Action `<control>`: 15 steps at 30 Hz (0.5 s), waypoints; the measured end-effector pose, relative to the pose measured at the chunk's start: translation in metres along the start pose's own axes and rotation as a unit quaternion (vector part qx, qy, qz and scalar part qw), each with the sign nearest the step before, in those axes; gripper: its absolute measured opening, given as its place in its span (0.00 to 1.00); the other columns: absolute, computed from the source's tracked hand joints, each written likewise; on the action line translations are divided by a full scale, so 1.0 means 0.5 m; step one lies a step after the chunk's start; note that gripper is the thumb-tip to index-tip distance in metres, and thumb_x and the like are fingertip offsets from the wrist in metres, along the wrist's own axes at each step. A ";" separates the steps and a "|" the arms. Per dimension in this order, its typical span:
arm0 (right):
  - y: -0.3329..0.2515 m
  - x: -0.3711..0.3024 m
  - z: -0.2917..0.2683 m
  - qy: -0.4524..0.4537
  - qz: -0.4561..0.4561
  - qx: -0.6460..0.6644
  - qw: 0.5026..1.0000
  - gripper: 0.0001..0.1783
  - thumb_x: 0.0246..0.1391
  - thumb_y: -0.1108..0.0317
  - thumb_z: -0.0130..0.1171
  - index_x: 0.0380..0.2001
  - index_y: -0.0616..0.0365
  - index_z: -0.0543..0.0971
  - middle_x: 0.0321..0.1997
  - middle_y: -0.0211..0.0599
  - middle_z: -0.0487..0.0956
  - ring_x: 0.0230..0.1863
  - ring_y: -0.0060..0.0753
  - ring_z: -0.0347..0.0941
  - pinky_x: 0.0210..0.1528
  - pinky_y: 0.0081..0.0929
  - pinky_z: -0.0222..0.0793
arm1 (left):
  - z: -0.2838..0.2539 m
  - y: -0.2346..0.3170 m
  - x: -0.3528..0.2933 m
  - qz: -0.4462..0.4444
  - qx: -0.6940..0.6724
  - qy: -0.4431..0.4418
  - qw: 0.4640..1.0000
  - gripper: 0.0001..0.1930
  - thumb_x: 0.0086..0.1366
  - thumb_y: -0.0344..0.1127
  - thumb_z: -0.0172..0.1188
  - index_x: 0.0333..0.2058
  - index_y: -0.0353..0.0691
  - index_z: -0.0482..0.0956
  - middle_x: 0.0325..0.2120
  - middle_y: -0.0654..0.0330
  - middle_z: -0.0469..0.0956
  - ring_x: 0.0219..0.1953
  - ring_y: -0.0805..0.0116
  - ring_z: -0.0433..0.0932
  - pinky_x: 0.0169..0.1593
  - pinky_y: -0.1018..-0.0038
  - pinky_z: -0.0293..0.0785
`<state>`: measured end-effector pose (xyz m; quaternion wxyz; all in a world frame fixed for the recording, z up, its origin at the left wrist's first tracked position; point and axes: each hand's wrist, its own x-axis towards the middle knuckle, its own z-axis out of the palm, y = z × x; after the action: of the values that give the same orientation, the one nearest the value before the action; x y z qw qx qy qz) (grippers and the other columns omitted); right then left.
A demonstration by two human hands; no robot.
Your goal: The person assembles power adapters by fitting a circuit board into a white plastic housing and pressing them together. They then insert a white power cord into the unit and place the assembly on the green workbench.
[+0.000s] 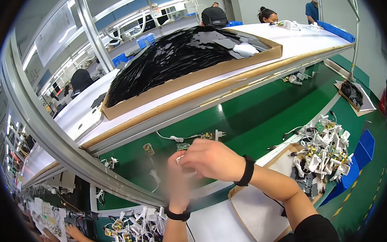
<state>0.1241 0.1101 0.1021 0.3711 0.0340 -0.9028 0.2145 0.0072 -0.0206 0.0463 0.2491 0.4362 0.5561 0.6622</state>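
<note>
In the head view, both bare hands meet above the near edge of the long, smooth green surface (253,129), left of the middle of that edge. The right hand (212,159), with a black band at its wrist, has its thumb and fingers drawn together, pinching a small white piece (180,159) of unclear shape. The left hand (177,177) is blurred right beside it, so its grip cannot be told. A small green circuit board (183,146) shows just beyond the fingertips; whether it is held or lying there is unclear. Toward the far edge of the surface lies a yellow-and-green circuit board with a white plug (207,135), near a thin white cable (167,137). Toward the left end lies a small tan-and-green circuit board (148,149). By the right end of the near edge sits a tangled heap of white plugs, cables and bare boards (326,148). Above the far edge, a shallow brown cardboard tray (192,79) holds a heap of glossy black strips (170,58).
</note>
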 end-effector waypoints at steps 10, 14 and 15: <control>0.054 -0.004 0.013 0.005 0.008 0.060 0.998 0.08 0.54 0.71 0.68 0.38 0.51 0.85 0.33 0.35 0.82 0.37 0.42 0.74 0.42 0.36 0.74 | 0.003 -0.037 0.033 -0.012 -0.006 -0.017 1.000 0.35 0.80 0.65 0.35 0.66 0.40 0.62 0.60 0.58 0.69 0.64 0.65 0.70 0.64 0.63 0.70; 0.044 0.003 0.014 0.078 -0.064 -0.059 0.993 0.16 0.52 0.68 0.70 0.45 0.51 0.83 0.38 0.36 0.83 0.38 0.43 0.74 0.42 0.37 0.75 | -0.001 -0.059 0.037 0.012 -0.005 0.036 0.999 0.28 0.82 0.58 0.39 0.64 0.41 0.64 0.55 0.59 0.71 0.58 0.67 0.74 0.60 0.66 0.73; 0.039 0.002 0.014 0.077 -0.063 -0.059 0.993 0.16 0.52 0.68 0.70 0.45 0.51 0.83 0.38 0.36 0.83 0.38 0.43 0.74 0.42 0.37 0.75 | 0.001 -0.056 0.037 0.011 -0.006 0.035 0.999 0.28 0.82 0.58 0.39 0.64 0.41 0.64 0.55 0.59 0.71 0.58 0.67 0.74 0.60 0.66 0.73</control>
<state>0.1143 0.1251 0.0914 0.4540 0.0520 -0.8786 0.1387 -0.0058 0.0020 0.0250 0.2244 0.4171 0.5558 0.6832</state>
